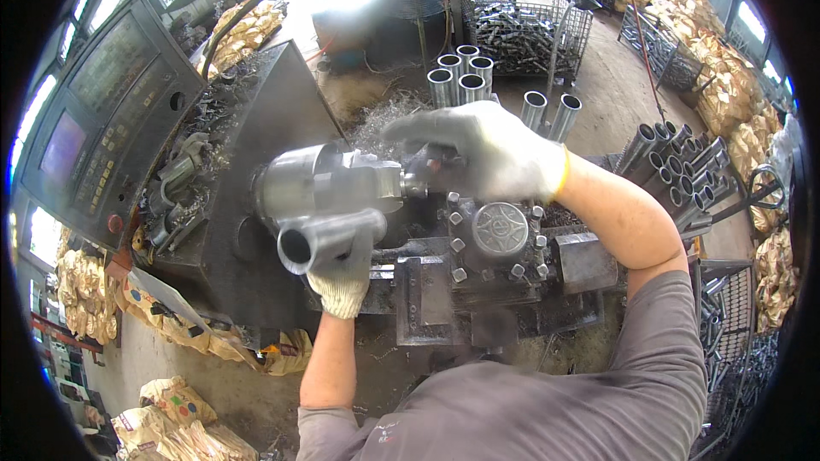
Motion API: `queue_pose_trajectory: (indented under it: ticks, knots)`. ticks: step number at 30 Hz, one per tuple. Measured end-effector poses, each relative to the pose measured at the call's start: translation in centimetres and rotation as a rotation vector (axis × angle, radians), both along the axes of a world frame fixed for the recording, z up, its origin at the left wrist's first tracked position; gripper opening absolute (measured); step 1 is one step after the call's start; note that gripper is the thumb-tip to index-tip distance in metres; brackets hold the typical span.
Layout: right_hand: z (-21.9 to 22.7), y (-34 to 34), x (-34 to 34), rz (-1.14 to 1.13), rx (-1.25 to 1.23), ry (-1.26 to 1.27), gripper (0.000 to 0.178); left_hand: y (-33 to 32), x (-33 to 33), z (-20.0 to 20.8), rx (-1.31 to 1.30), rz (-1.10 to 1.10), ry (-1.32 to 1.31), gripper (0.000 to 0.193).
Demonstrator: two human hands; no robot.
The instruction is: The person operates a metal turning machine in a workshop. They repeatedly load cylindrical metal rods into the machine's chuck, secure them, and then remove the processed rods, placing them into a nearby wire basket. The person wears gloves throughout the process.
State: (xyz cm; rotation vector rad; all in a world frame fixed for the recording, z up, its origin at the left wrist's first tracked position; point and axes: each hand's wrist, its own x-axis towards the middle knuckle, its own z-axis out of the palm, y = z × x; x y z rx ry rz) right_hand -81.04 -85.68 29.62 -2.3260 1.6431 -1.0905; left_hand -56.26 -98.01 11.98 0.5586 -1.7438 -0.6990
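Note:
My left hand [346,277], in a pale knitted glove, is closed round a short shiny metal tube [329,241]. The tube lies tilted, its open end toward the lower left, just in front of the lathe chuck [299,183]. A grey metal piece with flat faces [367,183] sits at the chuck's right end. Over the space right of that piece is my right hand [504,149], also gloved and blurred by motion. Its fingers stretch leftward, apart from the thumb side; I make out nothing held in them. Below it stands the square tool post [500,229] with bolts round its edge.
Upright metal tubes [471,90] stand behind the tool post, with two more [534,109] farther right. Several tubes [675,166] lie stacked at the right. A control panel [102,119] stands left, beside the chip-strewn machine housing [273,111]. Wire bins [530,38] are at the back.

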Motion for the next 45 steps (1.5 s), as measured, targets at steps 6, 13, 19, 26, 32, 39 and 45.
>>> queue_pose_trajectory:
  ticks: [6,13,19,26,32,39,45]
  knots:
    - [-11.7,-13.3,-6.5,-0.152,0.717,0.458,0.058,-2.1,-1.3,-1.9,0.217,0.177,-0.367,0.045]
    - [-24.9,-20.2,-13.2,0.324,1.224,0.082,0.059,7.3,0.3,-4.4,0.059,-0.109,-0.324,0.022]
    - [-18.6,-16.9,-4.2,0.003,1.054,0.419,0.075,11.3,0.7,-10.2,0.230,-0.016,-0.519,0.030]
    - [-10.6,-7.9,-6.8,-0.367,0.562,0.920,0.029,9.8,1.0,-9.6,0.171,-0.169,-0.505,0.060]
    - [-2.6,4.1,2.2,-0.738,0.171,0.754,0.048,9.9,8.9,-5.9,0.462,-0.486,-0.368,0.076]
    - [-9.6,10.9,20.3,-0.490,0.367,0.052,0.083,12.4,9.5,-2.0,1.041,-1.008,0.479,0.082]
    - [-25.1,13.4,20.3,-0.546,0.934,-0.309,0.079,12.4,9.9,-10.8,1.554,-0.367,0.048,0.060]
